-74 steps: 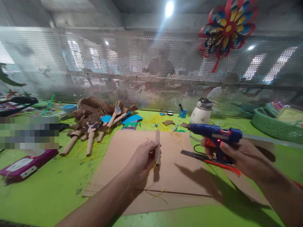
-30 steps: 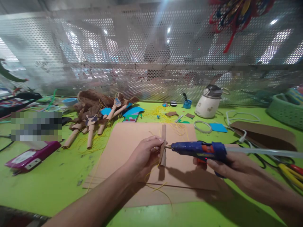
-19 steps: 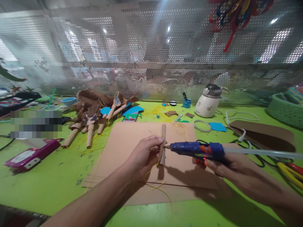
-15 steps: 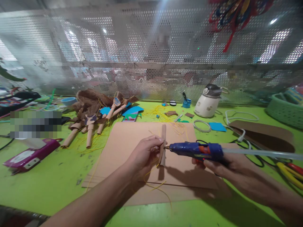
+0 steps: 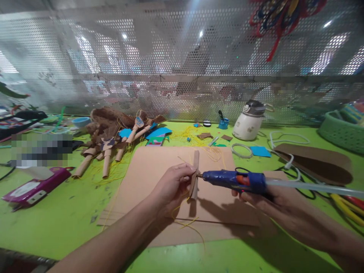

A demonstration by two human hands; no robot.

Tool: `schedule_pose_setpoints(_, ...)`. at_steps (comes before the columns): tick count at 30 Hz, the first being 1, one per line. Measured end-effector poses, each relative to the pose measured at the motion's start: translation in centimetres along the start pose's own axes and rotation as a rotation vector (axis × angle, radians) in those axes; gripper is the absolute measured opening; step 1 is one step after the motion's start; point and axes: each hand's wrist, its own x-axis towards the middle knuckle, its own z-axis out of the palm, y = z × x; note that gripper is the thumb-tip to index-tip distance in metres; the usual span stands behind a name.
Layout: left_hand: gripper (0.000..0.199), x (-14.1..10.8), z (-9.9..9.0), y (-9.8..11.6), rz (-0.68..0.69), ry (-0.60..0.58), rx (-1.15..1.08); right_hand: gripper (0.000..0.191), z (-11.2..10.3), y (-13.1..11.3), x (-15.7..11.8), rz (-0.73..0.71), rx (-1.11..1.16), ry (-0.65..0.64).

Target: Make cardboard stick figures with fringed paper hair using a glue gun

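Note:
My left hand (image 5: 176, 185) pinches a narrow folded strip of brown paper (image 5: 196, 161), held upright above a stack of brown paper sheets (image 5: 148, 163). In my right hand (image 5: 267, 203) is a blue glue gun (image 5: 233, 179), gripped by its handle, with a long clear glue stick (image 5: 307, 185) out of its back end. The gun's nozzle points left and meets the strip by my left fingertips; whether glue is coming out is too small to tell. Yellow string (image 5: 190, 223) trails below my left hand over the sheets.
Rolled brown paper figures (image 5: 106, 159) lie at the left behind a purple power strip (image 5: 36, 185). A white bottle (image 5: 248, 123), a green basket (image 5: 339, 131) and a curved brown sheet (image 5: 315, 161) stand or lie at the right. Perforated metal panel (image 5: 159, 53) closes the back.
Both hands keep almost the same place, the nozzle still at the strip. The view has shifted very slightly.

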Motion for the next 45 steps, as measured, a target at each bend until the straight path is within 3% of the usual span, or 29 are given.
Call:
schedule_pose_setpoints(21,0.011,-0.1,0.3,0.3,-0.031,0.019,-0.011,0.021,-0.2,-0.6,-0.7,0.012,0.049,0.009)
schedule_pose_setpoints(35,0.009,0.4,-0.1,0.0,-0.017,-0.056,0.005,0.032,-0.1,-1.2,-0.1,0.037,-0.09,-0.049)
schedule_pose_setpoints(45,0.011,0.2,0.1,0.1,-0.027,-0.018,0.011,0.03,-0.2,-0.8,-0.8,0.041,-0.135,-0.065)
